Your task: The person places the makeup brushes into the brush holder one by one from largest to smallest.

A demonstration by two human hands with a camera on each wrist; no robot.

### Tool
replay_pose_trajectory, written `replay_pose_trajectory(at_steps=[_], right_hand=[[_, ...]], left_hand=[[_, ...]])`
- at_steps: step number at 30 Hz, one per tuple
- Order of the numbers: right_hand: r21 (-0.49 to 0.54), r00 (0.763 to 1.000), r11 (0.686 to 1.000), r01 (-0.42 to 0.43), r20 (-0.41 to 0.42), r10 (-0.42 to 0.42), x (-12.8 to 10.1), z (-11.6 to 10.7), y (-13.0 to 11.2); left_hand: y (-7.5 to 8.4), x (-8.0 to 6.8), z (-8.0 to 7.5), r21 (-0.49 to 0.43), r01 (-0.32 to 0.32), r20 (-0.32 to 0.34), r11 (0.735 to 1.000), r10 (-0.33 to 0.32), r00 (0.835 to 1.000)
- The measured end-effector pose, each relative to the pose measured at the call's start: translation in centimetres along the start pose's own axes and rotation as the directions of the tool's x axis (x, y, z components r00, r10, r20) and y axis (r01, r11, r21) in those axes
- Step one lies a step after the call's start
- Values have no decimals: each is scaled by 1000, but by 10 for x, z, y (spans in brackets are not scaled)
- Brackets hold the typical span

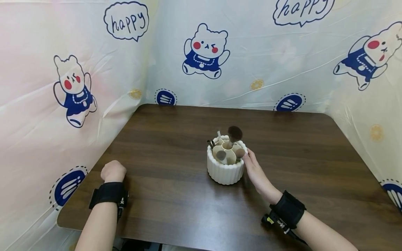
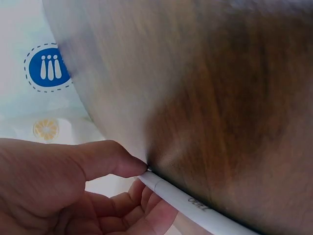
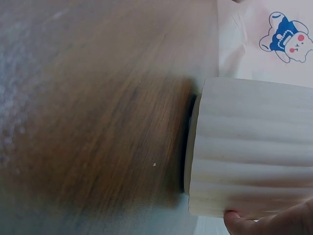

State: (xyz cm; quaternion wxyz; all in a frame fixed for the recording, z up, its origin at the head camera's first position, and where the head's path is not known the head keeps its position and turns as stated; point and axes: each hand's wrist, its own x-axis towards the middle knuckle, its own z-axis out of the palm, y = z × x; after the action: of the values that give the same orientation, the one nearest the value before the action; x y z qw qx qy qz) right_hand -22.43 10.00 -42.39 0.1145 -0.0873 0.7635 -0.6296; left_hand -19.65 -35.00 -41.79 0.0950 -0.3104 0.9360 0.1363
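Ribbed holder (image 1: 225,170) mid-table, right hand (image 1: 255,170) alongside.

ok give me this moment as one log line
left hand pinches white pen | right hand touches ribbed white brush holder | holder upright on table

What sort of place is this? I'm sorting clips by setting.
Probably a small staged tabletop booth, not a lived-in room: a dark wooden table screened on three sides by a cartoon-bear printed sheet, with only a white ribbed brush holder on it.
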Motion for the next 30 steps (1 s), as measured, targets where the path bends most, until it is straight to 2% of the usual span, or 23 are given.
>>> replay_pose_trajectory(at_steps=[5, 16, 21, 26, 28, 30], right_hand=[[-16, 1000, 1000, -11, -15, 11, 1, 0, -1], [-7, 1000, 1000, 3, -10, -4, 2, 1, 1], [-9, 1000, 1000, 0, -6, 0, 1, 1, 1], [-11, 1000, 1000, -3, -5, 3, 1, 1, 0], [-10, 1000, 1000, 0, -6, 0, 0, 1, 0], [-10, 1000, 1000, 4, -9, -4, 1, 1, 0]], left_hand=[[0, -2, -1, -14, -9, -24, 1000, 9, 1000], [-3, -4, 0, -11, 3, -21, 1000, -3, 1000], [-3, -5, 0, -20, -26, -52, 999, 25, 998], [1, -4, -1, -55, -93, -152, 994, 83, 985], [5, -3, -2, -79, -129, -217, 989, 109, 970], [10, -3, -3, -107, -180, -290, 978, 143, 946]])
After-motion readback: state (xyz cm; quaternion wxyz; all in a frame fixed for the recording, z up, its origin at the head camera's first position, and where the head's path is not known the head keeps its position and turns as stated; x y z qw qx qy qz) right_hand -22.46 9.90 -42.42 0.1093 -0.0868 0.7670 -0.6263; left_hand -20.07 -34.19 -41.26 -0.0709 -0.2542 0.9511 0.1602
